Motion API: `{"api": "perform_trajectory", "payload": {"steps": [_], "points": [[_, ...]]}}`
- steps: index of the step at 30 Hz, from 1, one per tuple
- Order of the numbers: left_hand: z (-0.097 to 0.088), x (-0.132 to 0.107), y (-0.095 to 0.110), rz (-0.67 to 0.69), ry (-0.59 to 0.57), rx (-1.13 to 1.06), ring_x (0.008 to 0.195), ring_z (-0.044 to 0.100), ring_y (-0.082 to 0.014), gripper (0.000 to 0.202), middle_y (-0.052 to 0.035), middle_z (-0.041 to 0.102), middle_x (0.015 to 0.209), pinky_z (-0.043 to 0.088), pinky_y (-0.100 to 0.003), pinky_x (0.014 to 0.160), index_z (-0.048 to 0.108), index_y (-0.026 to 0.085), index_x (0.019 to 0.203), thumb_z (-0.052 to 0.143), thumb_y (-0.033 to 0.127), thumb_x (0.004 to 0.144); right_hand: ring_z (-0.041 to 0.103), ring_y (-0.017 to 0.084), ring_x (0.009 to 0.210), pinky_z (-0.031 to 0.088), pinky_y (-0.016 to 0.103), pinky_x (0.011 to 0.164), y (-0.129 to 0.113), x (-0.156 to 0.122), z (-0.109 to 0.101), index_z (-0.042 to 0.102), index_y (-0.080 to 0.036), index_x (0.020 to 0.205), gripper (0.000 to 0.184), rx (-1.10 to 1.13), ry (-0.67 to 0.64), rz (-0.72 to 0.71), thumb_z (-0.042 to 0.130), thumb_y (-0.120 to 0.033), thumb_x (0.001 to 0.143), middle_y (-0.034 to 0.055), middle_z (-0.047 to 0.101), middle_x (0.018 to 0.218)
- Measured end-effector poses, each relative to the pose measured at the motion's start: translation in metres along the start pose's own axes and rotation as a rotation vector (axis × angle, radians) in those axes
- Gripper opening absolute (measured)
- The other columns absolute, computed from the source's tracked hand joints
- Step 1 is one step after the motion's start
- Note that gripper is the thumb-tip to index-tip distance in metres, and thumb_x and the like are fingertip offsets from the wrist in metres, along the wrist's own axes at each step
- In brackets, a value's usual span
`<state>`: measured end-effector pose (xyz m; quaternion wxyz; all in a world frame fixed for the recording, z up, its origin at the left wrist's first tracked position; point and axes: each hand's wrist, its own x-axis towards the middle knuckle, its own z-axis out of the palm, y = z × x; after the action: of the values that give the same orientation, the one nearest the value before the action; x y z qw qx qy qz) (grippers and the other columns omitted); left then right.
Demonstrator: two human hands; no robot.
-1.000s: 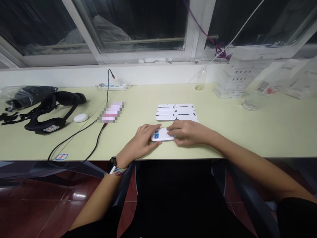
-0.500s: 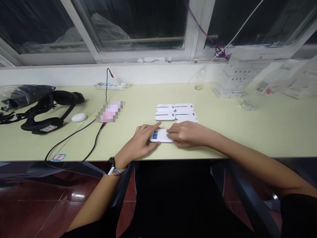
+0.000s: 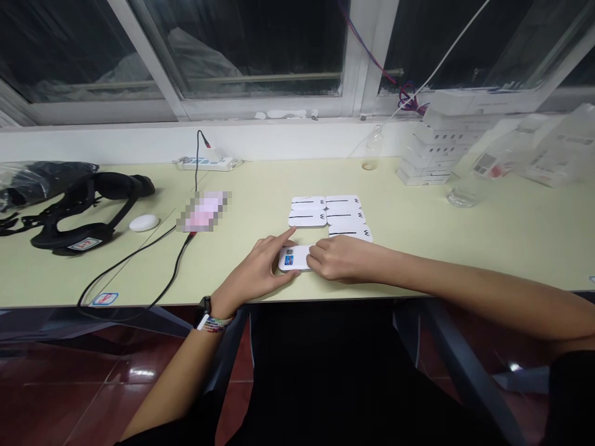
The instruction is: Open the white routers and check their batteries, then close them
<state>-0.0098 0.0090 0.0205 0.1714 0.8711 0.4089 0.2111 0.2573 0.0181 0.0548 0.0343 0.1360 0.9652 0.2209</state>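
Observation:
A flat white device with rounded corners and a blue sticker with a QR code lies near the front edge of the table. My left hand steadies its left end, thumb at the near side and index finger beyond the far side. Bent over the right end is my right hand, its fingers pinched together on the top face. Whatever those fingertips hold is hidden. Just behind lie several similar white pieces, such as this one, marked with black lines and a letter.
To the left are a black headset, a white oval object, a blurred-out phone-like thing on a black cable, and a power strip. White boxes and a clear bottle stand at the right back.
My right hand has shifted slightly left and down over the device, its fingers more curled. More of the marked piece behind it shows. My left hand stays at the left end.

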Motion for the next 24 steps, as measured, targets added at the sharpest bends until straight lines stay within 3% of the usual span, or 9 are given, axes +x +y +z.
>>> {"api": "perform_trajectory", "payload": {"steps": [7,15,20,24], "points": [[-0.0013,0.0008,-0.0001,-0.033,-0.030,-0.034,0.143,0.057,-0.0343,0.090,-0.0089,0.067,0.152,0.043,-0.052,0.122,0.026,0.034,0.178,0.074,0.043,0.102,0.074,0.024,0.080,0.053,0.036,0.063,-0.0031,-0.0011,0.0009,0.067,-0.009,0.109,0.024,-0.083,-0.025,-0.009,0.048,0.006,0.103,0.0126,0.076,0.092],[-0.0019,0.0008,0.0013,-0.026,-0.026,-0.038,0.140,0.058,-0.0338,0.087,-0.0088,0.067,0.150,0.044,-0.051,0.121,0.028,0.033,0.176,0.073,0.042,0.102,0.071,0.022,0.078,0.049,0.034,0.063,-0.0051,-0.0006,0.0035,0.066,-0.010,0.108,0.021,-0.068,0.008,0.019,0.051,0.004,0.105,0.0118,0.076,0.092],[-0.0009,0.0011,0.0012,-0.016,-0.016,-0.026,0.137,0.060,-0.0342,0.089,-0.0094,0.068,0.147,0.044,-0.052,0.120,0.028,0.032,0.176,0.075,0.040,0.100,0.070,0.024,0.080,0.048,0.035,0.065,-0.0039,0.0000,-0.0017,0.067,-0.009,0.109,0.029,-0.042,-0.021,0.023,0.043,0.006,0.104,0.0128,0.075,0.092],[-0.0009,0.0003,0.0018,-0.019,-0.003,-0.014,0.133,0.061,-0.0341,0.092,-0.0091,0.068,0.146,0.045,-0.053,0.118,0.027,0.034,0.177,0.076,0.038,0.099,0.068,0.027,0.089,0.049,0.038,0.071,-0.0040,-0.0011,-0.0046,0.068,-0.009,0.116,0.021,0.104,-0.032,0.084,0.051,-0.008,0.103,0.0150,0.073,0.100]]}}
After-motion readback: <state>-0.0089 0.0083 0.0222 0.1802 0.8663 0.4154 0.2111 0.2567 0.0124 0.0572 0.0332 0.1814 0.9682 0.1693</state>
